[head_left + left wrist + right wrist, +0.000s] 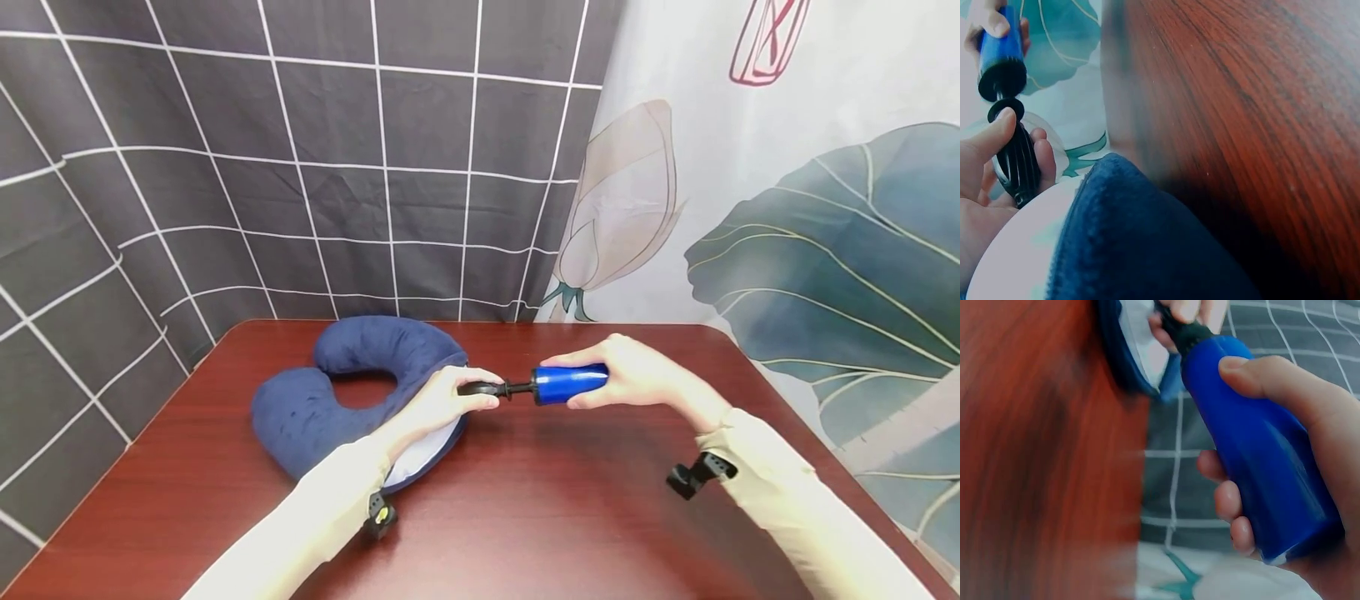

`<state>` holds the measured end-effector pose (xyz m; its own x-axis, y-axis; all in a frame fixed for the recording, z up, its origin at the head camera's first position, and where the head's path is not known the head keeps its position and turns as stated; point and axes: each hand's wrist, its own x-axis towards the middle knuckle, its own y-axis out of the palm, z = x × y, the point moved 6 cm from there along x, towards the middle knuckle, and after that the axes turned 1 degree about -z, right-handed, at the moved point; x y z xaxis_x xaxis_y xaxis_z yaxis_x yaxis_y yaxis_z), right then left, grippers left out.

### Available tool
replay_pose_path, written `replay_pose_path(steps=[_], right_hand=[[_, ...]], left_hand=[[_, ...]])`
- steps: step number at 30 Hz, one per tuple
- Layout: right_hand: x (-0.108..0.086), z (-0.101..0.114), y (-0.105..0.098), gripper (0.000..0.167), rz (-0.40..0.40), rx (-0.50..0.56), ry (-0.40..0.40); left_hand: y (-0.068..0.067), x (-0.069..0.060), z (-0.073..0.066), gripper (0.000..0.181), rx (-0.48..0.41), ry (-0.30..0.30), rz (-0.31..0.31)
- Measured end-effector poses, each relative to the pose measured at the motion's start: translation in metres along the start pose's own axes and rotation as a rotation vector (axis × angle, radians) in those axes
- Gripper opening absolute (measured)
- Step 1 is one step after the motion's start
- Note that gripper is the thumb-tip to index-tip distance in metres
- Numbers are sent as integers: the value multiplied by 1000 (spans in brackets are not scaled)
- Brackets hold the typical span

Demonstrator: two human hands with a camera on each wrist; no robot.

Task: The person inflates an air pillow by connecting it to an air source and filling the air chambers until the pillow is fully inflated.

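Note:
A hand pump with a blue barrel (570, 384) lies level between the two hands, above the table. My left hand (438, 402) grips its ribbed black handle (1019, 159), thumb near the round collar. Around the blue barrel curl the fingers and thumb of my right hand (637, 377). A thin rod shows between barrel and handle. Under and beside the left hand sits a navy U-shaped neck pillow (300, 417). Its cover is unzipped at the near right, baring a white inner part (1029, 240). The barrel's far end is hidden in the right palm.
The red-brown wooden table (525, 517) carries the pillow on its left half. A dark grid-patterned curtain (322, 108) stands behind and to the left. A white curtain with leaf prints (637, 275) hangs at the right, close to the table's edge.

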<state>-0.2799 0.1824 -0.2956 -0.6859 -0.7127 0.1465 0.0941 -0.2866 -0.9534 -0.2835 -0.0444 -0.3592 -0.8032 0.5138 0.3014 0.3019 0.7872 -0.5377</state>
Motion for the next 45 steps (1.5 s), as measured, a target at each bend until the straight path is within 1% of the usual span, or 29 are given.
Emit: replay_pose_path(steps=[3,5,9,11,15,18,21,27,31,34,37,40,42,45], right_hand=[[13,8,11,59,6,-16,-10],[17,11,15,59,7,-24,-3],[17,13,17,60,9,-30,15],[14,13,17,61,13,-29,20],[3,10,16,63,18,-41,14],[-8,4,13,64,14,-42,2],[-21,-6,4,65,4,-19,-10],[-47,-24,-18,64,-8,38,18],[-59,-29,-32,64,-33,36,31],[-63,-29,-38,63,-39,28,48],[-62,-30,-40,63,-41,30,63],[-57,-31,-38,63,-51,23,82],[-50,-30,-34,63,-48,29,86],[-35,-24,-24,62,-16,65,84]], left_hand=[[0,0,1,26,-7,1,11],[1,1,2,27,-10,-8,18],[1,1,3,27,7,-24,27],[1,1,3,27,40,-17,29],[-1,1,2,24,103,6,28],[-1,0,3,22,121,13,32],[-1,0,3,23,126,25,33],[-3,1,1,23,131,24,24],[-3,2,1,23,121,20,22],[-3,2,0,23,104,18,28],[-2,3,0,23,83,19,35],[-1,3,0,23,46,14,39],[0,3,2,23,22,5,38],[0,2,5,25,-8,-16,35]])
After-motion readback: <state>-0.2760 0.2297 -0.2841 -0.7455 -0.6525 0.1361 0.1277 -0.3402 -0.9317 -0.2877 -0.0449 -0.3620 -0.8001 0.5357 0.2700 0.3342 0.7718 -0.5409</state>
